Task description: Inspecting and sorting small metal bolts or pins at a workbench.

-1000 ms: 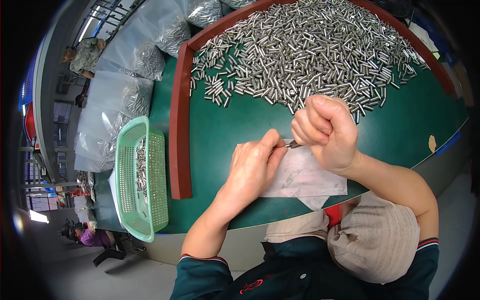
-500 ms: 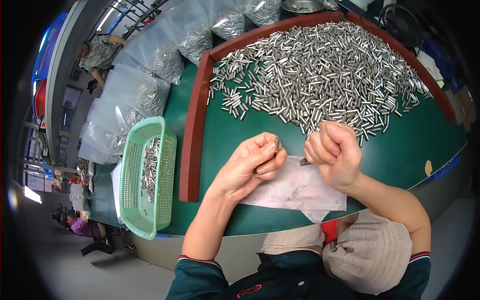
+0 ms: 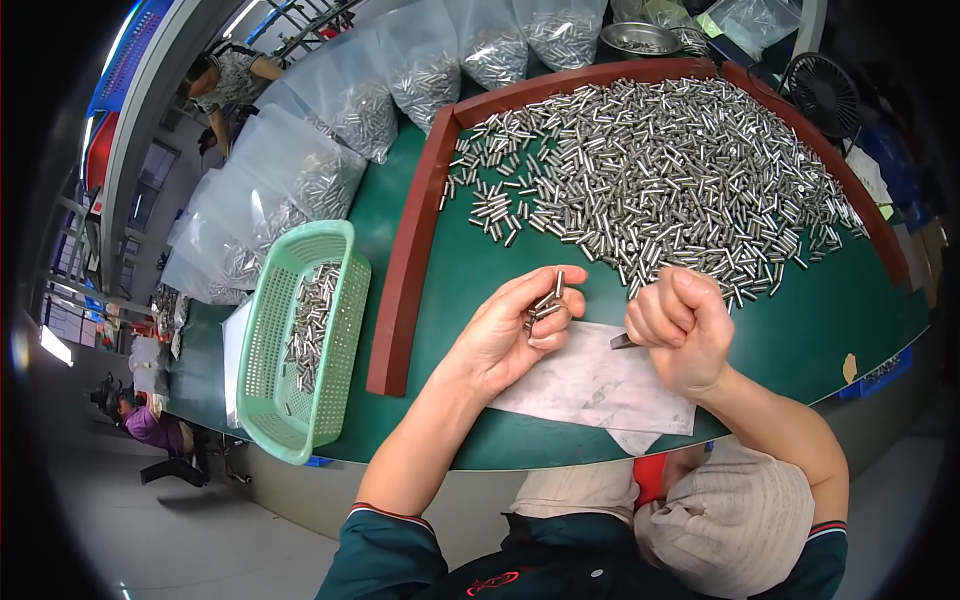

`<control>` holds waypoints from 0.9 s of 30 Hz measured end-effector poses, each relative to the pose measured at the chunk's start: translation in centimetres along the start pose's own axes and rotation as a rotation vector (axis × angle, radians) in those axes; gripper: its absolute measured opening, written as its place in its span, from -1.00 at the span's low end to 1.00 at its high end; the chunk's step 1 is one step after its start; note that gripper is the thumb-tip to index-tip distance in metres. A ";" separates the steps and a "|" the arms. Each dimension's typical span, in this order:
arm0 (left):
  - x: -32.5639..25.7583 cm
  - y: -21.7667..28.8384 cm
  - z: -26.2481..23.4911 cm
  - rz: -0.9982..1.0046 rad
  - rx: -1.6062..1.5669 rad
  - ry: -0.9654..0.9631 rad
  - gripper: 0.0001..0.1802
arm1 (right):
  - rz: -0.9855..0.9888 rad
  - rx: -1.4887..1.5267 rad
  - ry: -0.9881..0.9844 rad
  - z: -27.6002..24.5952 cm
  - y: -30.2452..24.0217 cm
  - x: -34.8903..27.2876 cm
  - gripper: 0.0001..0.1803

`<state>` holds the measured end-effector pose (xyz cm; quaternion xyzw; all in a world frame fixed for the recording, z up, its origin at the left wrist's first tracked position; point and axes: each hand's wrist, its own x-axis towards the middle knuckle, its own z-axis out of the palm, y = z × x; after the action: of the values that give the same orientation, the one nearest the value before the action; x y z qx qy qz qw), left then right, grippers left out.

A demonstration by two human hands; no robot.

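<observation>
My left hand (image 3: pixel 490 345) is half curled, palm up, around several short metal pins (image 3: pixel 546 308), which show between the thumb and fingers. My right hand (image 3: pixel 682 330) is closed in a fist just to its right. From the little-finger side of that fist juts the end of a dark, flat tool (image 3: pixel 622 341); the rest is hidden in the grip. Both hands are above a stained pinkish cloth (image 3: pixel 575 395). Beyond them a large pile of the same shiny pins (image 3: pixel 660 180) spreads over the green tabletop (image 3: pixel 480 275).
A red-brown wooden border (image 3: pixel 400 300) edges the pile. To the left stands a pale green plastic basket (image 3: pixel 344 330) with pins inside. Clear bags of pins (image 3: pixel 362 110) line the table's far left. A metal bowl (image 3: pixel 640 40) and a black fan (image 3: pixel 822 95) sit behind. A co-worker (image 3: pixel 225 80) is at the far left.
The fingers of my left hand have loosened, and more pins show in it. My right hand stays closed on the dark tool. The whole view has shifted slightly.
</observation>
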<state>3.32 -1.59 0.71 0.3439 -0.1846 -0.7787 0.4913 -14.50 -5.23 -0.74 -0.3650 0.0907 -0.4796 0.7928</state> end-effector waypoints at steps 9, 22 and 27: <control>-3.4 4.5 0.2 1.076 1.322 0.731 -0.83 | 0.050 -0.088 -0.127 1.1 0.2 -1.0 -0.58; -8.4 8.0 -2.3 0.946 2.156 1.403 -0.61 | 0.012 -0.128 -0.114 1.0 -0.3 -1.3 -0.56; -2.5 4.9 1.3 0.924 2.102 0.729 -0.76 | 0.038 -0.145 -0.121 1.0 -0.7 -1.4 -0.59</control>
<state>6.24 -1.59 5.57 0.6774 -0.6847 0.1447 0.2266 -15.18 -3.73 0.14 -0.4478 0.0840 -0.4337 0.7774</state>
